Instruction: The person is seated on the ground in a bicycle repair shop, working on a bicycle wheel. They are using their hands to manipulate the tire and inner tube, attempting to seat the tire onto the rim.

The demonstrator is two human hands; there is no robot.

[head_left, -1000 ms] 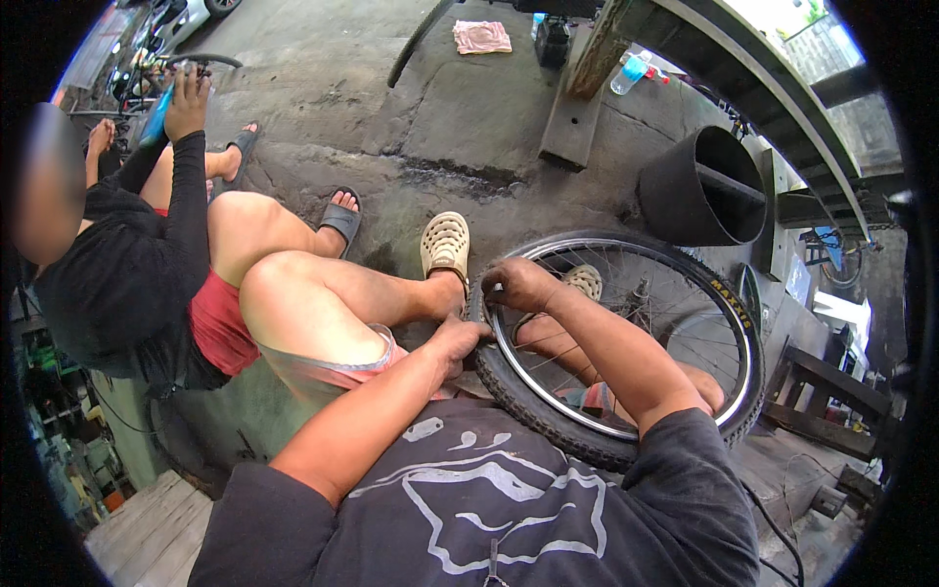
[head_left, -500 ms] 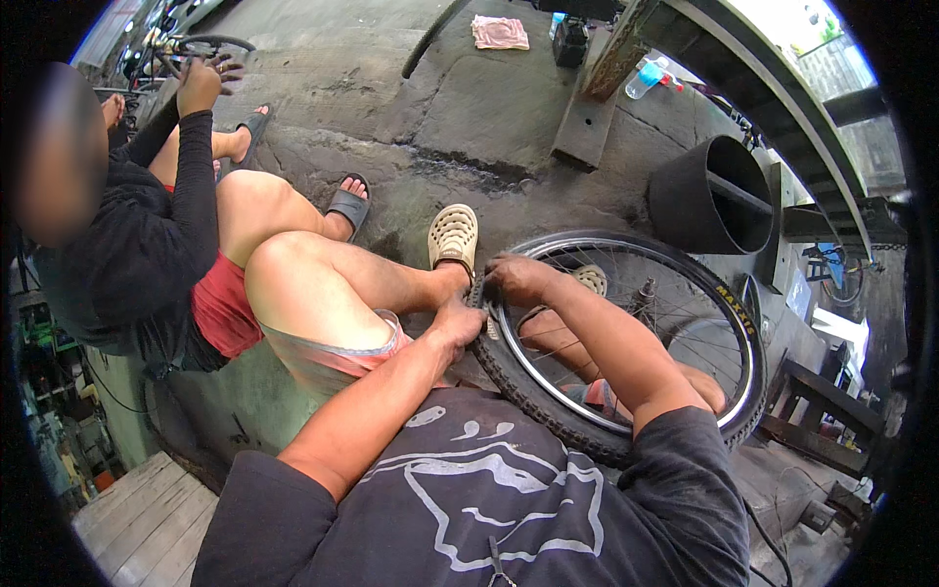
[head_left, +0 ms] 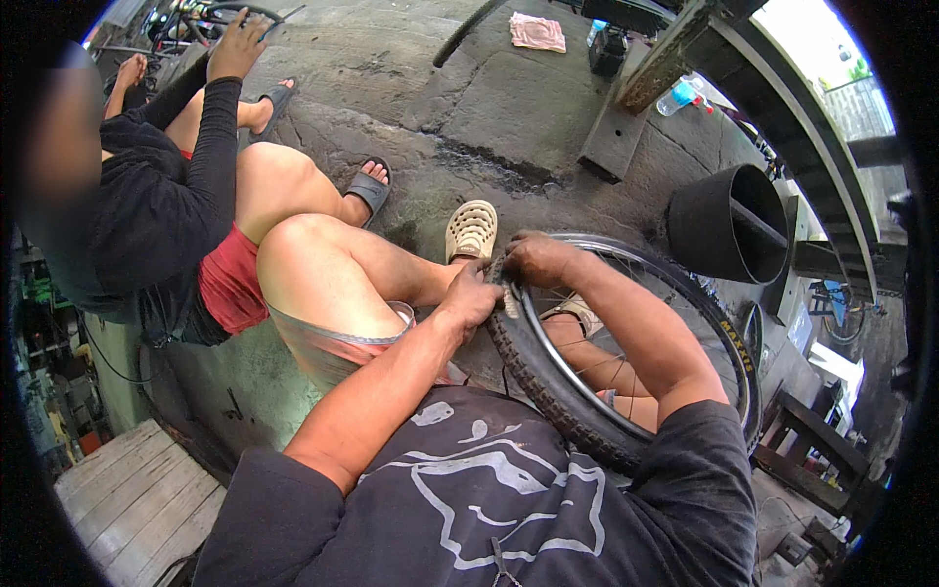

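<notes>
A bicycle wheel [head_left: 750, 362] with a silver rim and spokes rests tilted across my lap, its knobbly black tire [head_left: 548, 399] bulging off the rim at the near left side. On the tire's left edge, my left hand [head_left: 473, 295] is closed with the fingers bent around the tread. My right hand [head_left: 541, 262] grips the tire and rim edge from above, just right of the left hand. The fingertips of both hands are partly hidden by the tire. A small pale patch [head_left: 510, 299] shows on the tire between the hands.
Another person [head_left: 147, 235] sits close on my left, one hand [head_left: 238, 46] raised. A black bucket [head_left: 729, 223] stands beyond the wheel. Farther off are a metal stand [head_left: 613, 147], a pink cloth [head_left: 537, 32] and a plastic bottle [head_left: 675, 98]. Wooden slats [head_left: 142, 499] lie at lower left.
My left hand has moved up along the tire toward my right hand. The view has shifted slightly. The other person's raised hand has lifted higher.
</notes>
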